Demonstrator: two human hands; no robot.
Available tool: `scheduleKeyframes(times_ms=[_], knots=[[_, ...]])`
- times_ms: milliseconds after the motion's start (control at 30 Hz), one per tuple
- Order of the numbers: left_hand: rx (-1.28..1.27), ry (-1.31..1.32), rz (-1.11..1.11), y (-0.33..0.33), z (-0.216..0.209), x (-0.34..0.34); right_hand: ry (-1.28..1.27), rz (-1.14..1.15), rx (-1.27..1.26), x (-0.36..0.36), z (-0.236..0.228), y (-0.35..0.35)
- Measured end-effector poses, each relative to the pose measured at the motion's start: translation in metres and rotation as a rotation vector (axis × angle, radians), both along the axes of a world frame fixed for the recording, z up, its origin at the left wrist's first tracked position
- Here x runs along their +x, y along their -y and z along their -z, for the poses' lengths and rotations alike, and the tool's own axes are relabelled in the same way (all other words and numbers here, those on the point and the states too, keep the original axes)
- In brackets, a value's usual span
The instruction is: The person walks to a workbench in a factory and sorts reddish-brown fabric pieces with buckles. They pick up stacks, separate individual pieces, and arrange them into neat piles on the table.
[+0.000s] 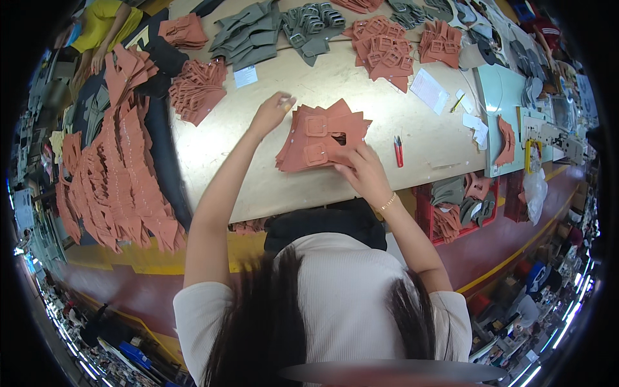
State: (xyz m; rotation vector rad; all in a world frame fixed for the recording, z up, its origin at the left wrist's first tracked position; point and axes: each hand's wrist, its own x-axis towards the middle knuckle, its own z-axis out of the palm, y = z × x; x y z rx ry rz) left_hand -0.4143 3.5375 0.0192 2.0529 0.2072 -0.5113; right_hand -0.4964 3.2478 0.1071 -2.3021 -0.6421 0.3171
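A red crate (496,203) beside the right end of the near table edge holds grey and rust-coloured pieces in a loose heap, some poking above its rim; a clear plastic bag (535,195) hangs to its right. On the pale table (245,193), the stack of rust-coloured pieces (298,143), its layers fanned unevenly, lies near the middle, two square buckles on top. The right hand (367,169) touches the stack's right side; whether it grips or only rests there I cannot tell. The left hand (273,113) is released, fingers loosely bent, just beyond the stack's upper left corner and apart from it. Open tabletop runs left of the stack and between it and the near edge. To the right, red-handled snips (398,153) interrupt the room, with a paper sheet (429,90) farther off. Along the far side, grey bundles (245,35) and rust-coloured bundles (382,48) crowd the surface.
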Motion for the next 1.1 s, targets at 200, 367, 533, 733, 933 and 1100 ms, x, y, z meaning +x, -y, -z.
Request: scheduleKeyframes(times_ms=[200,367,533,733,933,1100], knots=[[-0.294,-0.189,-0.367,0.013,0.017,-0.103,0.209,-0.167,-0.283,0.017,0.009,-0.041],[-0.586,-0.314,-0.475,0.042,0.018,-0.131,-0.353,-0.236,0.188,0.07,0.002,-0.015],[-0.432,-0.396,-0.421,0.047,0.02,-0.132,-0.636,0.069,0.569,0.12,-0.035,0.04],[0.142,0.163,-0.536,0.045,0.002,-0.122,-0.268,0.169,0.621,0.135,-0.055,0.086],[0.176,0.222,-0.385,0.077,-0.028,-0.108,-0.086,0.22,0.657,0.114,-0.026,0.086],[0.007,0.119,-0.491,0.084,-0.053,-0.105,-0.265,0.225,0.842,0.096,-0.017,0.074]])
